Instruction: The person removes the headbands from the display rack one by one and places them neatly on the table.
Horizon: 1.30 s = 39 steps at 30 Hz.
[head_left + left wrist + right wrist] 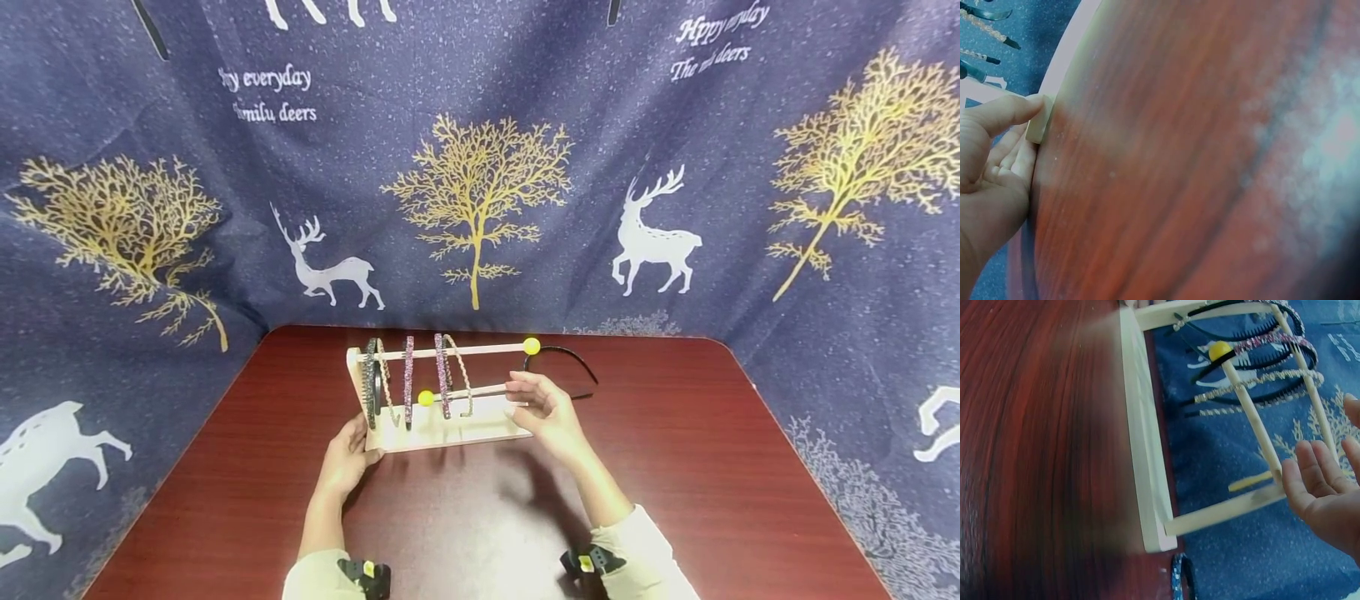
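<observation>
A pale wooden headband stand [480,430] with two rods and yellow ball ends sits on the table. Several headbands hang on it: dark toothed ones, pink glittery ones [408,383] and beige beaded ones [1260,385]. My left hand [345,457] grips the base's left end; in the left wrist view, the thumb of that hand [991,162] presses on the base's corner [1040,122]. By the right end of the lower rod is my right hand [553,421], fingers loosely bent and apart. In the right wrist view, the right hand's fingers [1313,475] are near the rods; contact is unclear.
A black headband [570,354] lies on the table behind the stand's right end. The reddish-brown table [675,450] reaches back to a blue cloth [525,250] printed with deer and trees.
</observation>
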Tool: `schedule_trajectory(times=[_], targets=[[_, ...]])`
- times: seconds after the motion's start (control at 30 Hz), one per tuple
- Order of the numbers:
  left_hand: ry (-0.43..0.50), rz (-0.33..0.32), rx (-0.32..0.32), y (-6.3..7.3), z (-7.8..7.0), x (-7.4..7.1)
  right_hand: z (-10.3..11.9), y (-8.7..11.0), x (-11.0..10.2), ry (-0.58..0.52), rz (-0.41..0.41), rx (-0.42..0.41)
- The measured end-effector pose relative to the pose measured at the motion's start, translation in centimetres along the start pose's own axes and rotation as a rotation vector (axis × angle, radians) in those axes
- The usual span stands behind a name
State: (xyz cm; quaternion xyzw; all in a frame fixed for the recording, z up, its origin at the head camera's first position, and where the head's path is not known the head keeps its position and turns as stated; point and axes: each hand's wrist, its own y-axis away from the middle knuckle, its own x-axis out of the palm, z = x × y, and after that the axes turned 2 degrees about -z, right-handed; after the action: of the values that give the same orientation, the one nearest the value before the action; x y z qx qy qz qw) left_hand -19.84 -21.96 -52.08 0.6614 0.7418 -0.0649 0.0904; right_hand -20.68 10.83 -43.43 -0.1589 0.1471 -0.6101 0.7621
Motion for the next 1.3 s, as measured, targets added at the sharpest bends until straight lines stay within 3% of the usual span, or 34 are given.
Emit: schedule_trajectory(times=[0.17,0.47,0.7,0.97,1.3], targets=[[-0.009,-0.002,0.009,0.0,0.1,-0.1,-0.5,-0.4,1.1,-0.055,0.069,0.011],[0.022,-0.005,0.000,0.0,0.2,0.0,-1.3,-1.1,2.9,-0.086,0.115,0.049],[0.020,0.001,0.009,-0.2,0.2,0.1,-1.9,-1.6,4.3,-0.051,0.104,0.025],[0.012,0.001,0.019,-0.1,0.2,0.0,0.3,-1.7,5.4,0.025,0.049,0.053],[0.002,-0.010,0.006,-0.1,0.1,0.1,1.1,-1.8,5.7,-0.013,-0.037,0.011]])
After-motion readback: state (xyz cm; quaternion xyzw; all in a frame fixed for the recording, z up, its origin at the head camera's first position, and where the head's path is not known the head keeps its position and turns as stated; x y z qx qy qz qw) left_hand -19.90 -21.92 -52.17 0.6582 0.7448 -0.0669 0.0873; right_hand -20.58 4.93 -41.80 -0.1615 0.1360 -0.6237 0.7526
